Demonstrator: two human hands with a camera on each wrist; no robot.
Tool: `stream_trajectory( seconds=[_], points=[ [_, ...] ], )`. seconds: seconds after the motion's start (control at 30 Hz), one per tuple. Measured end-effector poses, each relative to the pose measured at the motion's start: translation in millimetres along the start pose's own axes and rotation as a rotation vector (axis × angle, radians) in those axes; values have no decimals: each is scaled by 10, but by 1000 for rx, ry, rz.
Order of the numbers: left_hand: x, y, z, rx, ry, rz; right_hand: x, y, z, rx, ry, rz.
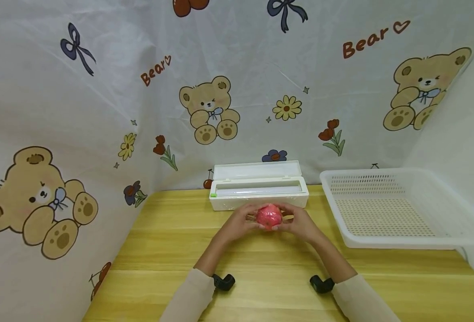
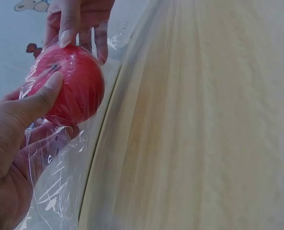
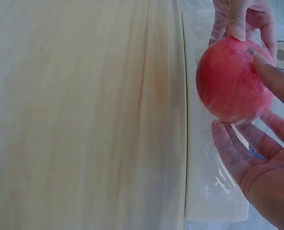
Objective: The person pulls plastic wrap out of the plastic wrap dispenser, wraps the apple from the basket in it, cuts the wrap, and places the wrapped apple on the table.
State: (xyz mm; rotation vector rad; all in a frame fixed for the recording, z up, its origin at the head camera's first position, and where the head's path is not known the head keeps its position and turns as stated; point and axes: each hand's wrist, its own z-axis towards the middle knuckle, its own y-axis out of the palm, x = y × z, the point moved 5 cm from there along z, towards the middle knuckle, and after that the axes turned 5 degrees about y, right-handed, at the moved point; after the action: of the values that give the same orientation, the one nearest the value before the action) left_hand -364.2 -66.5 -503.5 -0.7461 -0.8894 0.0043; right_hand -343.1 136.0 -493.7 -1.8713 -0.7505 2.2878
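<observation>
Between both hands is a round red apple (image 1: 269, 216), wrapped in clear cling film (image 2: 55, 191). My left hand (image 1: 238, 223) holds it from the left, with the thumb near the dark stem dimple and fingers beneath. My right hand (image 1: 301, 222) grips the other side, thumb and fingers round the fruit. Loose film hangs over the left palm in the left wrist view. Close in the right wrist view, the apple (image 3: 233, 81) shows film lying tight and wrinkled on its skin. Just behind the hands stands a white cling film box (image 1: 261, 201), its lid raised.
A white plastic basket (image 1: 386, 243) with a perforated bottom stands on the right. The wooden table (image 1: 172, 250) runs beneath everything. Behind hangs a cloth (image 1: 253, 58) printed with bears and flowers. A white wall (image 1: 466, 147) rises at the right.
</observation>
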Motion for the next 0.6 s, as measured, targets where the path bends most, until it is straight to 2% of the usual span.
stream_trajectory(
  seconds=[0.13, 0.33, 0.6],
  points=[
    [13, 12, -16, -26, -10, -45, 13, 16, -41, -10, 0, 2],
    [19, -1, -41, -40, -66, -81, 9, 26, -58, -3, -2, -8],
    [29, -53, 14, -49, -71, -95, -10, -12, 2, 15, -29, -31]
  ],
)
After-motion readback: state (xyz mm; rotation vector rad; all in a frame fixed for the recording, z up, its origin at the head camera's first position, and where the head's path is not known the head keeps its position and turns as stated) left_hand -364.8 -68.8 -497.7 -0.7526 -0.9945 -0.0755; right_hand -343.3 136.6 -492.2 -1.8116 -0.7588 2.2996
